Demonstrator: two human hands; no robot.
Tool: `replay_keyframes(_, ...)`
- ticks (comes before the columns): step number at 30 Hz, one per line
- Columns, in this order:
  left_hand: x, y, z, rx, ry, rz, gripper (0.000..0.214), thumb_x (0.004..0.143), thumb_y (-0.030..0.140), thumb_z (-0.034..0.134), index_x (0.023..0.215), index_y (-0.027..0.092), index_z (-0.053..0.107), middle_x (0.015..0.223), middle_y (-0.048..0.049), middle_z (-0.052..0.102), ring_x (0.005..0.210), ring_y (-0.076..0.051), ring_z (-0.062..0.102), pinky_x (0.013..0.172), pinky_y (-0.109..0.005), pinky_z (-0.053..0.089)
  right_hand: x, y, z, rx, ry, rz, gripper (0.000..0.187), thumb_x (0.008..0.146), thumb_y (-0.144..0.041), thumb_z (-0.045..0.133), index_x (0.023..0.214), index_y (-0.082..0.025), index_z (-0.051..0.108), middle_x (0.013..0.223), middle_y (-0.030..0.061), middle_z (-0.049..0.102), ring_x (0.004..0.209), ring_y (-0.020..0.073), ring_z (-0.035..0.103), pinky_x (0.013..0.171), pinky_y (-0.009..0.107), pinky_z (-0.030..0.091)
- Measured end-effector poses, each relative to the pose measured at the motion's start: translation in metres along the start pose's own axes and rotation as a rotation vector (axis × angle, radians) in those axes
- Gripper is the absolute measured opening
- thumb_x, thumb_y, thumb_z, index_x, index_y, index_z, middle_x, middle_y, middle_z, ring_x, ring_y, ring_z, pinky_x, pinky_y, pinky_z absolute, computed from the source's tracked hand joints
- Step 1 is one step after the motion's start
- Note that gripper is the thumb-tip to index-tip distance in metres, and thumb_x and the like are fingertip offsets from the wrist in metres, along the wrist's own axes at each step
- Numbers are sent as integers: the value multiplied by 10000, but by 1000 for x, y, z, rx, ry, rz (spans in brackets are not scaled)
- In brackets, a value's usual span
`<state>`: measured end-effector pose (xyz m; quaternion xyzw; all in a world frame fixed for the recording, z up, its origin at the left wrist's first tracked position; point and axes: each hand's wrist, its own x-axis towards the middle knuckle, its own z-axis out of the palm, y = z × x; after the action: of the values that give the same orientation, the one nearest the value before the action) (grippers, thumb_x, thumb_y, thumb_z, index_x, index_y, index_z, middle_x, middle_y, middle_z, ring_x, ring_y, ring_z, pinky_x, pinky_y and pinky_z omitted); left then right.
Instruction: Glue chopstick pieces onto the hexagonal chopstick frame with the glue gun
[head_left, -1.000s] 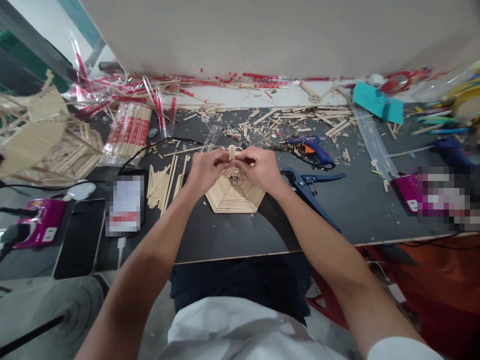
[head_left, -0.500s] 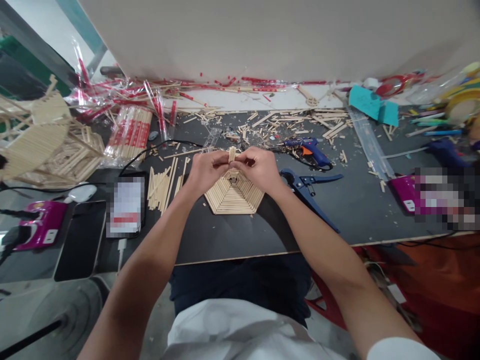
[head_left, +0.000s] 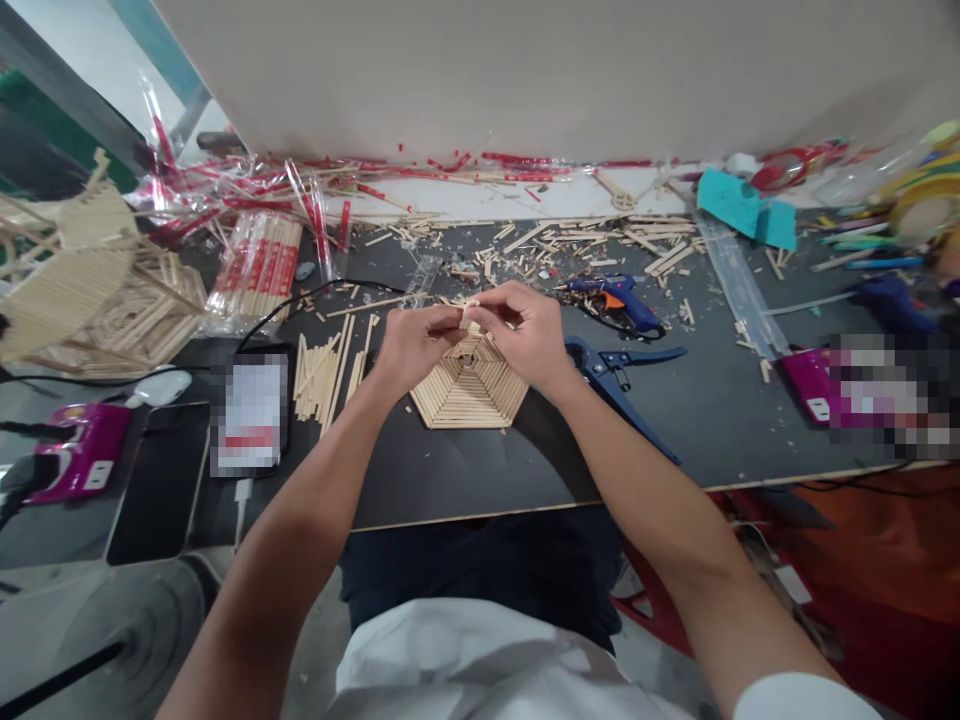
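"On the counter point(head_left: 450, 482), in the head view, where's the many-sided stick panel point(head_left: 470, 402)?"
"Centre, partly under both wrists' reach."
"The grip?"
"Left hand point(head_left: 411, 345) and right hand point(head_left: 531, 338) both pinch a small wooden piece point(head_left: 467, 316)."

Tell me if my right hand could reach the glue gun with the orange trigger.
Probably yes: the glue gun lies to the right of your right hand, with nothing visibly blocking the way. That hand is pinching a small wooden piece, so it would likely need to let go first.
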<state>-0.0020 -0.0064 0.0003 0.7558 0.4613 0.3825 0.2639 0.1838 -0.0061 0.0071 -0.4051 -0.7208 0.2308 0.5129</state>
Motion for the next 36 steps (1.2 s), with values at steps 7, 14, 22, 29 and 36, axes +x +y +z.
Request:
replay_keyframes(7,-2,-4,1,135,-23,74,225,904,255,630,741,157,750,641,-5,703,566,-90,559,566,-216,407,1,2,0,74,-12,0,204,895,-410,739,815,-223,731,790,4,700,688,132,576,648,296,456)
replay_keyframes(14,-6,5,6,113,58,140,165,931,244,640,857,173,768,784,-39,779,666,-116,672,632,-222,461,0,1,1,243,-28,129,265,872,-456,751,805,-204,708,749,-9,657,611,105,564,604,283,471)
replay_keyframes(22,-16,36,-3,220,65,65,219,954,268,620,787,187,736,638,2,704,559,-106,599,600,-237,430,-1,2,8,353,-12,146,372,824,-568,768,794,-202,702,730,-26,633,565,75,555,579,256,477)
replay_keyframes(29,-31,70,-89,607,196,-191,240,943,383,647,960,190,787,825,-43,787,770,-209,735,790,-317,518,-5,12,6,179,-98,153,384,954,-571,610,971,-206,727,899,30,717,591,89,581,580,265,472)
replay_keyframes(36,-51,73,-96,1158,-267,-685,387,986,331,460,1069,96,755,1047,-241,744,1016,-427,719,820,-478,559,-8,14,6,-29,-161,6,240,990,-367,566,1125,-202,675,918,34,689,654,118,574,678,296,496)
